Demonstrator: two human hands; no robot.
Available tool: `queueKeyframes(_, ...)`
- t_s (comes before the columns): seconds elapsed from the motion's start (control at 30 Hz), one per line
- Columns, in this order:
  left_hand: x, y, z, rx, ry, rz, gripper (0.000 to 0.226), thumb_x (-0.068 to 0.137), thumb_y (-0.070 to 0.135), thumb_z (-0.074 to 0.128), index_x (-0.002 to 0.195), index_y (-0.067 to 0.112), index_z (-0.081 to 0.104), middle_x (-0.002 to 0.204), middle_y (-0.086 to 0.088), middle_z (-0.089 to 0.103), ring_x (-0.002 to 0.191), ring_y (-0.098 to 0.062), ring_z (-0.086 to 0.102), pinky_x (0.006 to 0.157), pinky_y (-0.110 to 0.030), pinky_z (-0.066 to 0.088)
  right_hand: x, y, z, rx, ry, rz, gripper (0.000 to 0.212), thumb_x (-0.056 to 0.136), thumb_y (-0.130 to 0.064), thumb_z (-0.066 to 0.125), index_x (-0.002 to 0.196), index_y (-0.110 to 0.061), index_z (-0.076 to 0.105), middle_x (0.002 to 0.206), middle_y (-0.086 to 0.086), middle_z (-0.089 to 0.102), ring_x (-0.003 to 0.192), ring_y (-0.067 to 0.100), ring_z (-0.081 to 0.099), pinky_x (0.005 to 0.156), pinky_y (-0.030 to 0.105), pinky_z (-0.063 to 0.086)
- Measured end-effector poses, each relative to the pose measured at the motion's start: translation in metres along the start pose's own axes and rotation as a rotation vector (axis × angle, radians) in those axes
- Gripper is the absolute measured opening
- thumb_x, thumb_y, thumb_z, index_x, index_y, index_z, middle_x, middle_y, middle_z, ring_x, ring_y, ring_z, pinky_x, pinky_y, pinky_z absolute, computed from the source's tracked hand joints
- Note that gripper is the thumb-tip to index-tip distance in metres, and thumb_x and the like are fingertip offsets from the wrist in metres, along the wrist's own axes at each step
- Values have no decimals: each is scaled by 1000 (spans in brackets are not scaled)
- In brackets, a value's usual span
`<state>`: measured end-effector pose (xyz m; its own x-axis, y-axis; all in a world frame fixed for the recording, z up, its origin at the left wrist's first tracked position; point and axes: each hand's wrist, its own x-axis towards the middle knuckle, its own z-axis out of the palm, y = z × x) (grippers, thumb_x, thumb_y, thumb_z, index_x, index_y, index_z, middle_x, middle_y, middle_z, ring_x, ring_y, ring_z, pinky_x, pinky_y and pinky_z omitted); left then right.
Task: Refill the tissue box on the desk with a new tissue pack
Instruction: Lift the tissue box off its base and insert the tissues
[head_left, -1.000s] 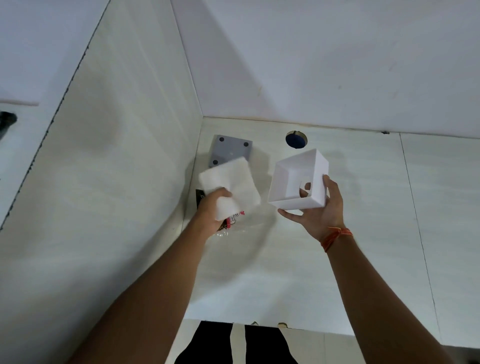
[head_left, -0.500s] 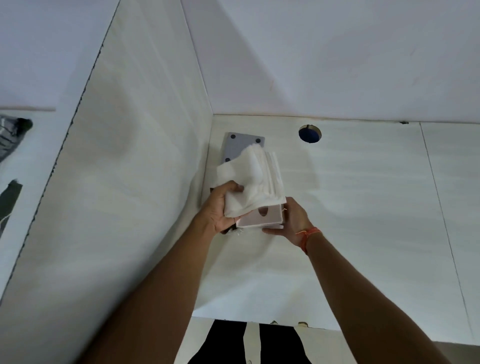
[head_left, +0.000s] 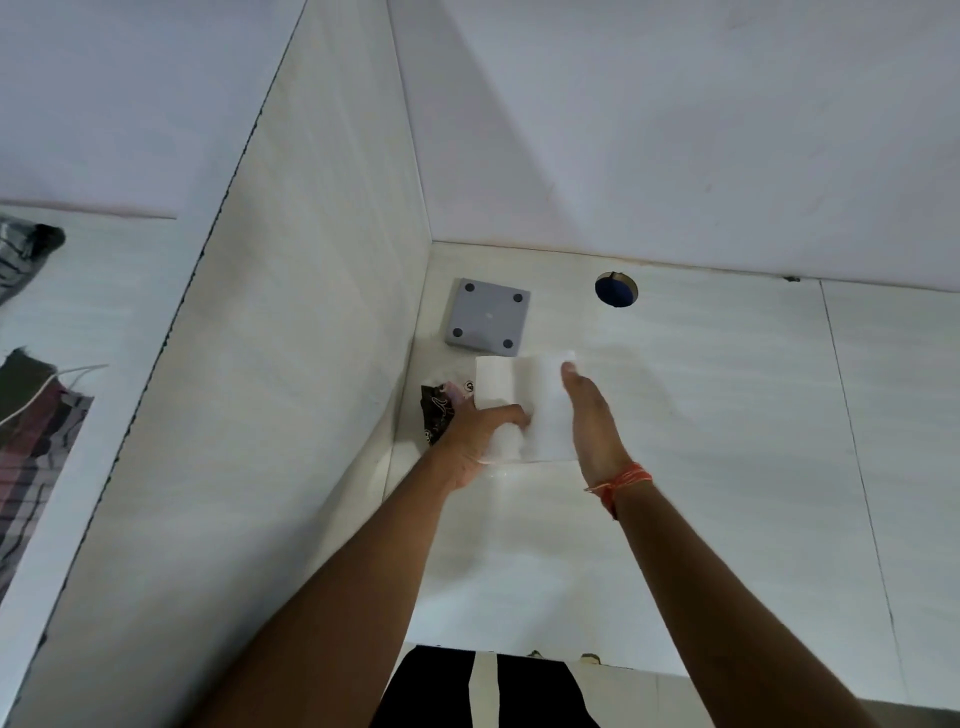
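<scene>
The white tissue box (head_left: 543, 400) rests on the white desk (head_left: 701, 467) near the left partition. My left hand (head_left: 480, 434) grips the white tissue stack (head_left: 505, 442) at the box's near left side, fingers curled into it. Where the tissues end and the box begins is hard to tell. My right hand (head_left: 592, 421), with an orange thread on its wrist, lies flat along the box's right side and steadies it; its thumb is hidden. The grey box base (head_left: 488, 319), with black feet at its corners, lies upside down just behind the box.
A crumpled dark wrapper (head_left: 439, 410) lies left of the box, against the partition wall (head_left: 291, 415). A round cable hole (head_left: 615, 289) sits at the back of the desk. Checked cloth (head_left: 31, 441) lies beyond the partition at far left.
The box was held up open in my right hand and the tissue stack in my left. They were brought together and lowered to the desk; my right hand now lies flat on the box's side.
</scene>
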<state>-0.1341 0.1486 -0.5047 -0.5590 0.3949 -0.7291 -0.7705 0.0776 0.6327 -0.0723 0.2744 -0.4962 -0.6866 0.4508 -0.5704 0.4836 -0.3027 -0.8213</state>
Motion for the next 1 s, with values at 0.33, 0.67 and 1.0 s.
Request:
queueKeyframes(0.33,7,-9,-1,586,396,211,24,87,22,54,65,13,49,75,-8,60,78,-31,58,61,-30,38,17,20,-7,-623,228,-80,29,89,-28,62,107,-5,63,104,10,67,95,28,60,79,34,47)
queueKeyframes(0.67,13,-6,0,942,506,213,26,81,26,72,90,1,73,98,-12,74,97,-31,68,75,-27,47,32,15,-15,-738,210,-1,33,83,-21,71,111,-9,59,107,10,69,97,26,60,78,27,40)
queueKeyframes(1.0,7,-12,2,548,401,245,22,65,27,70,79,10,68,67,-1,67,65,-18,61,66,-27,48,29,29,-22,-585,226,-40,33,76,-24,77,104,-15,60,98,1,65,89,20,60,75,27,44)
